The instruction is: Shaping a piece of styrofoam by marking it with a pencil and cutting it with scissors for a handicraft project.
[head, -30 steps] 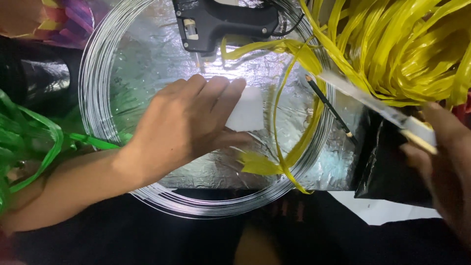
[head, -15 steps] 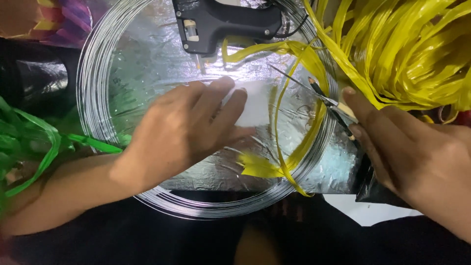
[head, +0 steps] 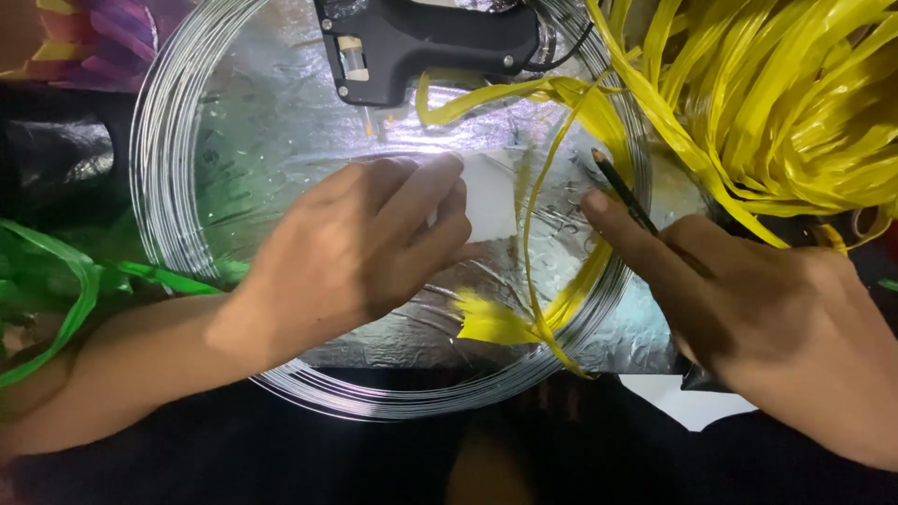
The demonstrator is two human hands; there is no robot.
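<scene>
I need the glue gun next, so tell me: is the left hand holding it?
No. The left hand lies flat on a white piece on the foil, while the black glue gun lies untouched above it.

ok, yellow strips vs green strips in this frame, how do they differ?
The yellow strips form a thick, tangled bundle at upper right, with a few loose strands trailing across the wire coil; the green strips are only a few, at the left edge. The yellow ones lie brightly lit by the right hand; the green ones sit dimmer, beside the left hand's forearm. Both look like flat, glossy ribbon-like strips.
</scene>
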